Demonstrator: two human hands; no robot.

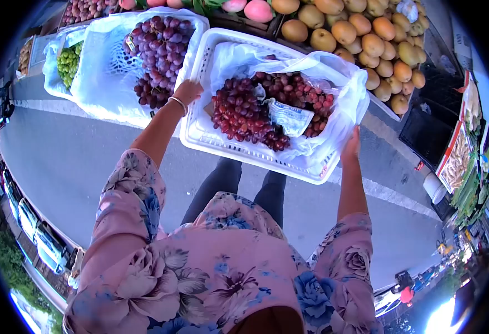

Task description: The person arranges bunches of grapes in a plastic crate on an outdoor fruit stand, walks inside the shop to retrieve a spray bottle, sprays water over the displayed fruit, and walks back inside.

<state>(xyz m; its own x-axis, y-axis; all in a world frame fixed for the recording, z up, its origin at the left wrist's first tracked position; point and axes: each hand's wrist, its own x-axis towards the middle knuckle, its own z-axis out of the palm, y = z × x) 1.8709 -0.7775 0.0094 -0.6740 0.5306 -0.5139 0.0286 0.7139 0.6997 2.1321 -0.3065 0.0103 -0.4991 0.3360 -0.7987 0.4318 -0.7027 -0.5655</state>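
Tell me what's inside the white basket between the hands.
The white basket holds dark red grapes in a white plastic liner, with a printed sheet on top. Its floor and anything beneath the grapes or sheet are covered from view.

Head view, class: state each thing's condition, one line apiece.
White crate, uncovered, loaded
Left hand, closed on crate rim
Right hand, against crate side, grip partly hidden
Plastic liner, open, crumpled
Red grapes, bunched, inside crate
Printed paper, creased, lying on grapes
Yellow-brown fruit, piled
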